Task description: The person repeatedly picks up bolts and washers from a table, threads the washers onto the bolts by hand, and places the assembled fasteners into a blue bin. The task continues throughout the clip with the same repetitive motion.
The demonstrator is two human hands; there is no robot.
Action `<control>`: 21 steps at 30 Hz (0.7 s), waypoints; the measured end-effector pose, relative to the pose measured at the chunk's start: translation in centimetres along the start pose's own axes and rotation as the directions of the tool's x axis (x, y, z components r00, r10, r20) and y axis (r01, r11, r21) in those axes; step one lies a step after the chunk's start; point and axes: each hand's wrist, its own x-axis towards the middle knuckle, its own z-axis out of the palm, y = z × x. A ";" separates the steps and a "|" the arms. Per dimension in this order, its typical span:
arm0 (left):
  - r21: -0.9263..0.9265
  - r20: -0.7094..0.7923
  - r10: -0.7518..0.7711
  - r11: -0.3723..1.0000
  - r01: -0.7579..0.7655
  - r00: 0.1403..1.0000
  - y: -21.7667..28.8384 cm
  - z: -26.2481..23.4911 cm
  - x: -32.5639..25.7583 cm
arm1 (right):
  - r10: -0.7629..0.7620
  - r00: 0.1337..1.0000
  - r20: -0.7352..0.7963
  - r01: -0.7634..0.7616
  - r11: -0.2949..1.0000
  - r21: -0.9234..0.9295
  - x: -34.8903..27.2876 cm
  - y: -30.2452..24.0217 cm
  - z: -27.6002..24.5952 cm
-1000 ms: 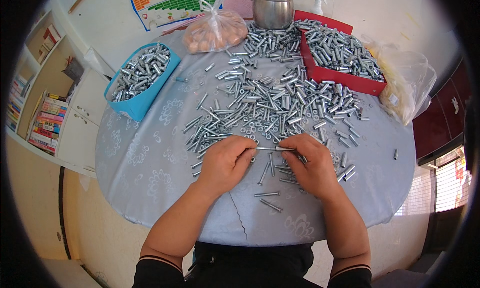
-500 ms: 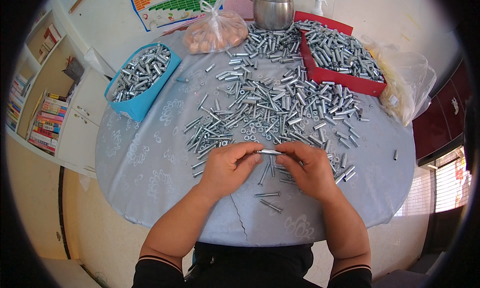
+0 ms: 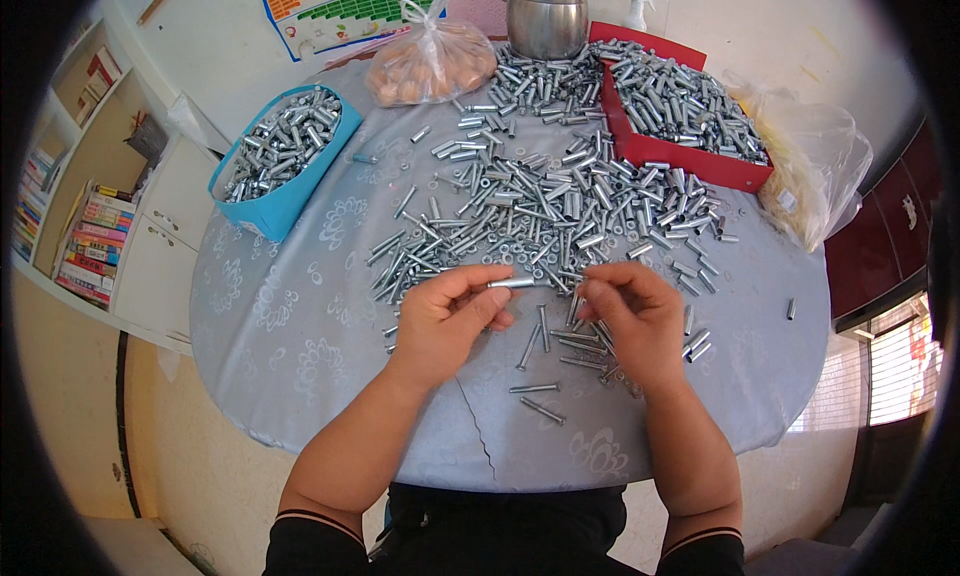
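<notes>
Between the thumb and fingers of my left hand [image 3: 447, 321] is a shiny metal sleeve [image 3: 513, 282], held roughly level above the table. A short way to its right, my right hand [image 3: 637, 319] is closed in a pinch; whatever small piece its fingertips hold is too small to make out. Beneath and beyond both hands spreads a pile of loose bolts, washers, nuts and sleeves [image 3: 560, 201]. Two single bolts [image 3: 542, 410] lie nearer to me, and several more bolts [image 3: 580, 346] rest beside my right hand.
A blue box of metal parts [image 3: 262, 216] stands at the left, a red box of them [image 3: 690, 176] at the back right. Behind are a tied plastic bag [image 3: 430, 66], a steel pot [image 3: 547, 21] and a clear bag [image 3: 815, 166]. A grey cloth [image 3: 270, 376] covers the round table.
My hands have come apart: the left has risen slightly with the sleeve, while the right has let go of the sleeve's end and shifted a little away to the right.
</notes>
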 end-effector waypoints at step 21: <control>0.000 -0.062 0.060 0.998 -0.060 0.996 -0.6 -0.2 0.5 | -0.220 0.965 0.142 0.259 0.723 -0.640 1.1 0.1 -2.4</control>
